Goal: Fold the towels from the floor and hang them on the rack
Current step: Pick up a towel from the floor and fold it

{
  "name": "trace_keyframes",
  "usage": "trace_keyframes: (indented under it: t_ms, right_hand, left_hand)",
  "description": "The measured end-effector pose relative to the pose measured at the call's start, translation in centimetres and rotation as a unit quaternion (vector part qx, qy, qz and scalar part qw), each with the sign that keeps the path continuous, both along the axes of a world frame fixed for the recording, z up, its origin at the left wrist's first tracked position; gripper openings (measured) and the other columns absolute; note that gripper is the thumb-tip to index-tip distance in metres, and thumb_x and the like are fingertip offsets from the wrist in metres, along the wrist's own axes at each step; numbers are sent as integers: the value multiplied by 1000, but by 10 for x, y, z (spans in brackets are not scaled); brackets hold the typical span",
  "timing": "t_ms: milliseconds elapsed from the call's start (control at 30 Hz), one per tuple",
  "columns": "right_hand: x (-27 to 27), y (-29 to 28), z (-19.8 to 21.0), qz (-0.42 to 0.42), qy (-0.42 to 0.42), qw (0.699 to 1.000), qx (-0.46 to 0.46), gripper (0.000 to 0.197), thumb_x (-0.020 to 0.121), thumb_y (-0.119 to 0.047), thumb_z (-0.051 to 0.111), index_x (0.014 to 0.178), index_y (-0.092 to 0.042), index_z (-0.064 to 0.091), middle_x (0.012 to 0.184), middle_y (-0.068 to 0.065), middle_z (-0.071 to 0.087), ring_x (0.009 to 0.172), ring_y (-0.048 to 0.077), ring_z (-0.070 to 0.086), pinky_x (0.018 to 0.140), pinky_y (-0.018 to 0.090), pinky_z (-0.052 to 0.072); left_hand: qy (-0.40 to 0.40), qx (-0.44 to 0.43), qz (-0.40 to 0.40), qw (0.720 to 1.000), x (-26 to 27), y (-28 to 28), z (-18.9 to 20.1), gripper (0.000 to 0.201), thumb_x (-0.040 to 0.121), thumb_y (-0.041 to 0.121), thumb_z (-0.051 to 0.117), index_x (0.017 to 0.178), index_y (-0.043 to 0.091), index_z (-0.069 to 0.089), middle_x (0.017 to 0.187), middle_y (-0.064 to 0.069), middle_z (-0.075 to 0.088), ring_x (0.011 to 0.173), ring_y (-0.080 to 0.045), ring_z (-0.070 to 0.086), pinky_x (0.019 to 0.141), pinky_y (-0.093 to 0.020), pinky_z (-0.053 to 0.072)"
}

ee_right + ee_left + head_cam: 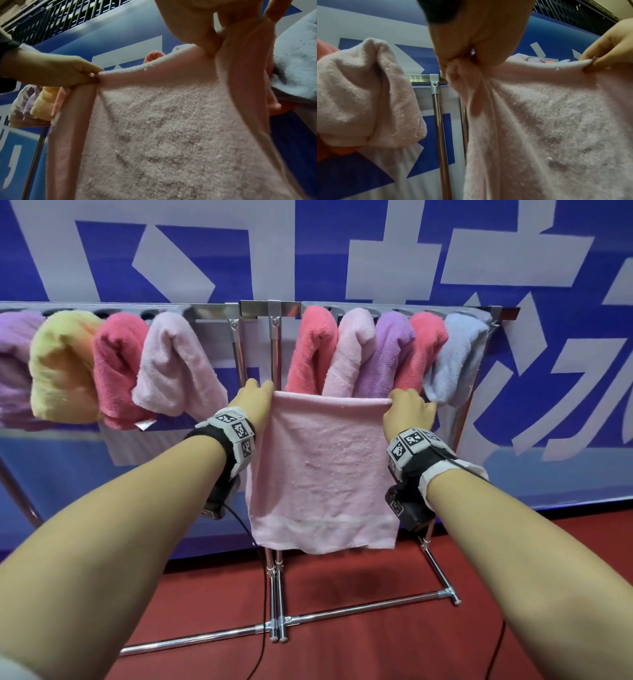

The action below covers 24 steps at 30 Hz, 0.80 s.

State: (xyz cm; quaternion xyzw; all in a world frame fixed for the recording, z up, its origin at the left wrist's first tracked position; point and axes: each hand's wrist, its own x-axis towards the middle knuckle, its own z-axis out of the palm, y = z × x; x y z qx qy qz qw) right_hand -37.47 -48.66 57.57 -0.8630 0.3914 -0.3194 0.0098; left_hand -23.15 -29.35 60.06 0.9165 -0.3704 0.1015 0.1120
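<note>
— Currently held: pink towel point(322, 470), hanging flat in front of the rack point(274, 309), below its top rail. Left hand point(255, 402) pinches the top left corner; right hand point(409, 414) curls round the top right corner.

— Advice for the step?

— Keep the top edge taut and level. Bring the corners together for an even fold, then drape it in the free gap between the pale pink towel point(178, 364) and the coral towel point(313, 350).

Head view bright, evenly lit, bowed at its edges — both wrist views dimmer, softly blurred up close.
</note>
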Motion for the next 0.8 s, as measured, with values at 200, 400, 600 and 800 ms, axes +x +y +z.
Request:
trace_keyframes:
  t_ms: [200,400,600,800]
  right_hand:
    - [2,1,-6,3,-46,998,45,34,86,4,39,118,-4,48,126,17,44,120,34,39,99,42,26]
    - [5,2,-10,-15,-52,998,42,32,87,2,37,117,-4,48,125,17,46,119,33,38,96,42,25]
    - [0,-1,-10,-18,-38,999,26,30,86,1,38,114,-3,51,121,16,49,116,33,38,95,42,26]
    - [-9,-6,-16,-13,27,999,-32,29,89,-3,37,114,-1,52,115,17,51,111,33,41,88,42,28]
  left_hand:
    - [-56,26,-19,998,-5,-3,-1,38,86,26,51,114,1,43,117,-20,42,109,-37,44,85,-44,41]
    - [-16,58,-24,998,-5,-6,-3,49,80,-8,51,125,-3,33,123,-24,44,112,-40,45,90,-48,40]
    - [1,26,0,1000,-2,2,1,42,85,-3,48,125,0,36,114,-25,54,102,-42,54,81,-43,45]
    - [-2,53,3,999,-1,6,3,32,87,1,44,118,3,50,114,-23,53,100,-40,56,81,-41,46]
